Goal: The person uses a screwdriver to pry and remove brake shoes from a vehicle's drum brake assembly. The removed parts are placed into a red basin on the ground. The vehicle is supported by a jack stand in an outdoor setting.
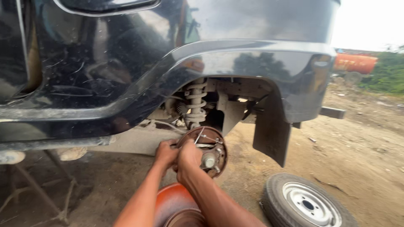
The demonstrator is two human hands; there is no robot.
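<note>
Under the rear wheel arch (235,54) of the dark vehicle body (105,63), we work with both hands on the exposed brake assembly (206,151), a rusty round backing plate with springs and a hub at its centre. Our left forearm rises from the lower frame edge and ends in the left hand (165,153), which sits at the left rim of the plate; its fingers curl inward, but we cannot tell whether they close on a part or only rest against the rim. Our right forearm runs beside it, slightly higher, and the right hand (189,157) lies over the lower left face of the plate, knuckles toward the camera. Its fingers are bent together toward the plate; what they clamp is hidden behind the hand. The hub (209,160) stands just right of the right hand's fingers, and a thin spring (201,135) crosses the upper face above them.

Above the assembly, a coil spring with damper (196,103) rises into the arch. A black mud flap (271,134) hangs at the right edge of the arch. A removed wheel (305,204) lies flat on the dirt ground (357,147), well apart to the right. A rusty orange drum (176,206) sits below our forearms.
</note>
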